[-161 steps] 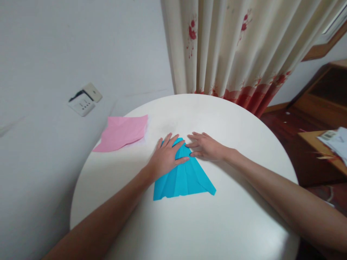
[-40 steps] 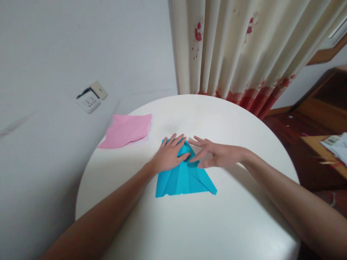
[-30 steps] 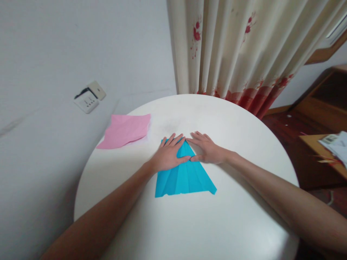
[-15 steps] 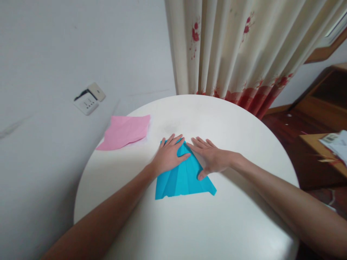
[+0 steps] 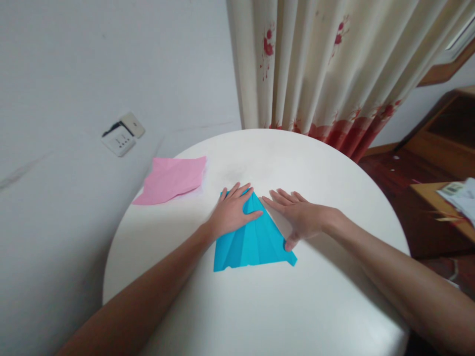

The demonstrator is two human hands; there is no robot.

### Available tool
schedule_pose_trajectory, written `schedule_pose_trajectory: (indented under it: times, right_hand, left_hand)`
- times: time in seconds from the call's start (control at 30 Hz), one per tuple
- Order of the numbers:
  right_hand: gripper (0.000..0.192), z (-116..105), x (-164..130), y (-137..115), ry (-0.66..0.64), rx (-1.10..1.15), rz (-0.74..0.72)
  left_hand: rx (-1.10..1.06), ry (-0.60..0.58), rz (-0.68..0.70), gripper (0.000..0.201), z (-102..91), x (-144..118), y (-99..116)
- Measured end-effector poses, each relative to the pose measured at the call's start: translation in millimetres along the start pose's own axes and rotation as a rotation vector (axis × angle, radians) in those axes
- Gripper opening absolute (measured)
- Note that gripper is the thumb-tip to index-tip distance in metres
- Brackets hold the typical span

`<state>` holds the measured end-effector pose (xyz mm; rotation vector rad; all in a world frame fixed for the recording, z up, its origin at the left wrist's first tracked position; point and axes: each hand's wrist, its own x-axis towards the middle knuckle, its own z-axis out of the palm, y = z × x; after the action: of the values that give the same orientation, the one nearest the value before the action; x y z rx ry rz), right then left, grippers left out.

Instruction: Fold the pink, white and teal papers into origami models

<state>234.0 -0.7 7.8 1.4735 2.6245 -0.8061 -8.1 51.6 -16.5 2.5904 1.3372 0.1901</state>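
Observation:
A sheet of bright blue paper (image 5: 252, 244) lies on the white round table (image 5: 260, 306), creased in several lines that fan out from its narrow far end. My left hand (image 5: 232, 210) rests flat over its upper left part, fingers spread, hiding that side. Along the slanting right edge is my right hand (image 5: 299, 215), its fingers stretched out and pointing away. The right thumb is at the paper's lower right edge, near a small folded corner; whether it presses on the paper I cannot tell.
Pink paper (image 5: 172, 180) lies at the table's left edge, with something white just under it. A wall with a socket plate (image 5: 118, 141) borders the left. Behind the table hangs a flowered curtain (image 5: 297, 74). At the right, papers (image 5: 460, 198) sit on a wooden surface.
My right hand has slid a little to the right, its fingers moving off the blue paper's edge. My left hand has stayed in place on the paper.

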Motion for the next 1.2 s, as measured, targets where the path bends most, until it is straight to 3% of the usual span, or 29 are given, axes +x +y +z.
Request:
schedule_pose_trajectory:
  times: [0.13, 0.2, 0.3, 0.4, 0.57, 0.73, 0.93, 1.2]
  right_hand:
    - [0.138, 1, -4, -6, -0.007, 0.003, -0.027]
    - [0.12, 2, 3, -12, 0.009, 0.025, 0.004]
    - [0.076, 9, 18, -21, 0.188, -0.007, 0.087]
    - [0.061, 19, 30, -25, 0.246, -0.095, 0.041]
    - [0.055, 25, 35, -25, 0.297, -0.128, 0.019]
    - [0.058, 18, 31, -25, 0.26, -0.171, 0.026]
    - [0.06, 13, 25, -23, 0.227, -0.194, 0.068]
    - [0.042, 1, 22, -14, 0.318, -0.225, 0.071]
  left_hand:
    - [0.011, -0.013, 0.003, 0.083, -1.9, 0, 2]
    - [0.016, -0.011, 0.007, 0.083, -1.9, 0, 1]
    - [0.022, -0.007, 0.023, 0.079, -0.4, 0, -2]
    - [0.034, 0.003, 0.042, 0.067, 1.7, 0, -5]
    - [0.056, 0.007, 0.043, 0.058, 3.3, -1, -4]
    - [0.092, 0.02, 0.01, 0.057, 4.5, -1, -7]
    - [0.124, 0.107, -0.172, 0.053, 6.1, 2, -17]
    - [0.109, 0.226, -0.159, 0.039, -6.6, 3, -11]
